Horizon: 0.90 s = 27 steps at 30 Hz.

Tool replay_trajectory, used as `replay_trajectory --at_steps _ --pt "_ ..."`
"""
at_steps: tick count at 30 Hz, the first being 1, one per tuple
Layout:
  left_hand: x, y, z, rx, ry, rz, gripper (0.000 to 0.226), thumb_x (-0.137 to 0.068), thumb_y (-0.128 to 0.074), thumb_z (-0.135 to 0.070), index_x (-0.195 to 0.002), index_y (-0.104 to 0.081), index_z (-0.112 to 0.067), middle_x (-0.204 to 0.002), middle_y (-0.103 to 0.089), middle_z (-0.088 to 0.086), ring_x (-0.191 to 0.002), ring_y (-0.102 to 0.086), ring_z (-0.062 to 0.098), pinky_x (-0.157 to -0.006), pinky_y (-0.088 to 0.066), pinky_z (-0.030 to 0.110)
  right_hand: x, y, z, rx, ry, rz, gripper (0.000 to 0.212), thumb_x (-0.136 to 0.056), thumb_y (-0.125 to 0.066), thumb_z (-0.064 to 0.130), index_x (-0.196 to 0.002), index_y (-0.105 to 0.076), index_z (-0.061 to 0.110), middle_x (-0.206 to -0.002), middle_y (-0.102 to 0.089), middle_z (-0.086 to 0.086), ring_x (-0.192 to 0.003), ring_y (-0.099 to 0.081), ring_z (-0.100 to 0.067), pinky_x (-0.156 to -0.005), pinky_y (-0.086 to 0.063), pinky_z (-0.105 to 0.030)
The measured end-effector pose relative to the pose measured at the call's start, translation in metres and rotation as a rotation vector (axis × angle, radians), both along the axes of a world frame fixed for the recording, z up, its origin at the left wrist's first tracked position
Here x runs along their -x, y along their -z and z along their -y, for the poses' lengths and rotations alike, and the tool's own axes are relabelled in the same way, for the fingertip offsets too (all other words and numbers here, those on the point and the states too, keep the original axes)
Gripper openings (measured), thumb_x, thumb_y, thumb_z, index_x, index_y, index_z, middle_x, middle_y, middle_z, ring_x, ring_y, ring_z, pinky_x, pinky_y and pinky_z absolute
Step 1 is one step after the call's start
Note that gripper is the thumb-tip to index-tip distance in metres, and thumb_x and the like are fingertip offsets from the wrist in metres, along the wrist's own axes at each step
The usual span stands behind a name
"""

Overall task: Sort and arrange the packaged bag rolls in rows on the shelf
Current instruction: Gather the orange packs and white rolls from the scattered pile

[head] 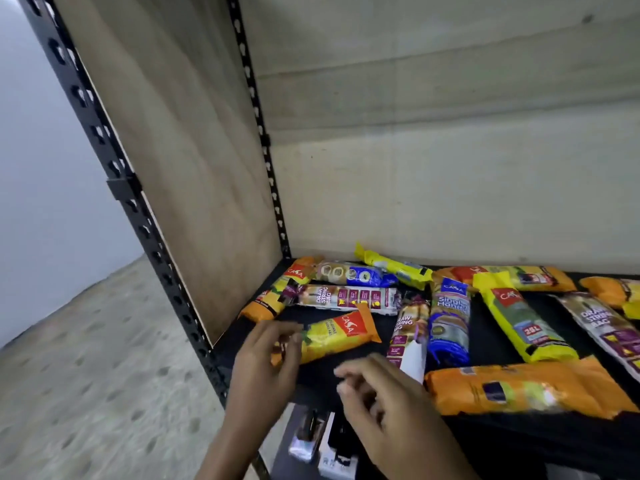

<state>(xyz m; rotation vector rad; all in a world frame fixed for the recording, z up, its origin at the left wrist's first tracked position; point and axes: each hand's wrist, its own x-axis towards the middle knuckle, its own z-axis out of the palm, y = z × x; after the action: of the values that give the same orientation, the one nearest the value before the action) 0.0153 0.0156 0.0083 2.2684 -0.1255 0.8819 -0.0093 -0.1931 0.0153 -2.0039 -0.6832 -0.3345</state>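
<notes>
1. Head view: a black shelf point(485, 327) is seen, framed by a slotted black upright point(138, 216) and a plywood side panel point(180, 161), with a pale back wall point(450, 168) behind it.
2. The left hand point(266, 362) is held at the shelf's front left edge; its fingers point(294, 337) are narrowed onto the near end of an orange and yellow pack point(336, 336), which lies tilted on the shelf and stretches away to the right of those fingers.
3. The right hand point(384, 403) is seen over the front edge, its fingers point(349, 375) loosely curled and apart, with nothing held.
4. Just right of the right hand's fingers, a purple and white drawstring pack point(408, 330) lies, with a blue pack point(448, 320) beside it.
5. A large orange pack point(526, 389) is laid along the front edge, further right of the right hand.
6. Beyond the left fingers, toward the back, a white drawstring pack point(346, 297), an orange pack point(280, 289) in the corner and a blue and white pack point(353, 273) are scattered.
7. Further right, yellow packs point(519, 323) and more orange ones are strewn at mixed angles, in no rows.
</notes>
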Motion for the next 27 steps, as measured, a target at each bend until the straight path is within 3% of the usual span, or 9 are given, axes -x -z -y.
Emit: replay_trajectory --at_steps 3,6,9,12,15,20,24,27 --pt "-0.009 -0.005 -0.018 -0.045 -0.065 -0.027 0.010 -0.094 -0.064 -0.026 -0.103 -0.066 -0.027 -0.101 -0.059 -0.013 -0.095 -0.059 0.010 -0.078 -0.049 0.029 -0.005 0.000 -0.016 0.079 0.008 -0.019 0.020 -0.099 -0.051 0.044 -0.118 -0.054 0.038 -0.110 -0.049 0.018 -0.094 -0.057 -0.007 -0.072 -0.050 -0.026" --pt "-0.039 -0.017 -0.039 -0.117 -0.106 -0.156 0.023 -0.091 -0.063 -0.041 -0.111 -0.062 -0.030 -0.113 -0.059 -0.002 -0.107 -0.055 0.017 -0.084 -0.046 0.032 -0.014 -0.004 -0.037 0.216 0.078 -0.013 0.044 -0.096 -0.052 0.049 -0.137 -0.041 0.039 -0.133 -0.033 0.016 -0.113 -0.053 -0.008 -0.083 -0.052 -0.033" --pt "-0.067 -0.021 -0.054 -0.093 -0.137 -0.368 0.040 -0.089 -0.062 -0.049 -0.124 -0.056 -0.029 -0.132 -0.050 0.004 -0.119 -0.053 0.023 -0.095 -0.048 0.036 -0.033 -0.005 -0.059 0.385 0.187 -0.031 0.065 -0.093 -0.053 0.055 -0.148 -0.023 0.041 -0.155 -0.014 0.003 -0.139 -0.033 -0.026 -0.091 -0.051 -0.041" --pt "-0.085 -0.016 -0.063 -0.131 -0.158 -0.520 0.061 -0.089 -0.062 -0.052 -0.140 -0.047 -0.021 -0.144 -0.038 0.011 -0.129 -0.045 0.029 -0.106 -0.041 0.040 -0.045 -0.008 -0.074 0.520 0.210 -0.046 0.074 -0.090 -0.049 0.066 -0.151 -0.015 0.041 -0.162 -0.004 -0.001 -0.140 -0.030 -0.036 -0.093 -0.049 -0.047" --pt "-0.097 -0.006 -0.070 -0.196 -0.188 -0.583 0.064 -0.091 -0.061 -0.048 -0.146 -0.042 -0.024 -0.148 -0.039 0.013 -0.132 -0.043 0.029 -0.108 -0.040 0.041 -0.054 -0.009 -0.084 0.706 0.215 -0.120 0.084 -0.085 -0.045 0.077 -0.153 -0.010 0.044 -0.164 -0.004 -0.002 -0.140 -0.029 -0.044 -0.098 -0.042 -0.051" --pt "-0.104 0.008 -0.076 -0.229 -0.178 -0.606 0.057 -0.094 -0.058 -0.037 -0.147 -0.039 -0.033 -0.147 -0.042 0.008 -0.127 -0.048 0.026 -0.104 -0.044 0.039 -0.068 0.008 -0.091 0.840 0.243 -0.186 0.090 -0.076 -0.043 0.086 -0.151 -0.024 0.041 -0.160 -0.018 -0.009 -0.136 -0.031 -0.046 -0.105 -0.034 -0.053" --pt "-0.092 0.008 -0.075 -0.290 -0.196 -0.529 0.049 -0.096 -0.057 -0.026 -0.144 -0.048 -0.028 -0.141 -0.053 0.008 -0.117 -0.059 0.024 -0.095 -0.052 0.036 -0.068 0.015 -0.090 0.750 0.253 -0.095 0.071 -0.081 -0.062 0.066 -0.141 -0.041 0.035 -0.151 -0.031 -0.007 -0.127 -0.038 -0.045 -0.095 -0.042 -0.046" --pt "-0.072 0.006 -0.070 -0.411 -0.286 -0.400 0.037 -0.095 -0.057 -0.024 -0.132 -0.061 -0.021 -0.121 -0.067 0.010 -0.103 -0.066 0.028 -0.081 -0.054 0.036 -0.064 0.018 -0.083 0.640 0.185 -0.057 0.062 -0.083 -0.072 0.048 -0.138 -0.047 0.035 -0.153 -0.027 -0.002 -0.133 -0.030 -0.040 -0.093 -0.047 -0.045"
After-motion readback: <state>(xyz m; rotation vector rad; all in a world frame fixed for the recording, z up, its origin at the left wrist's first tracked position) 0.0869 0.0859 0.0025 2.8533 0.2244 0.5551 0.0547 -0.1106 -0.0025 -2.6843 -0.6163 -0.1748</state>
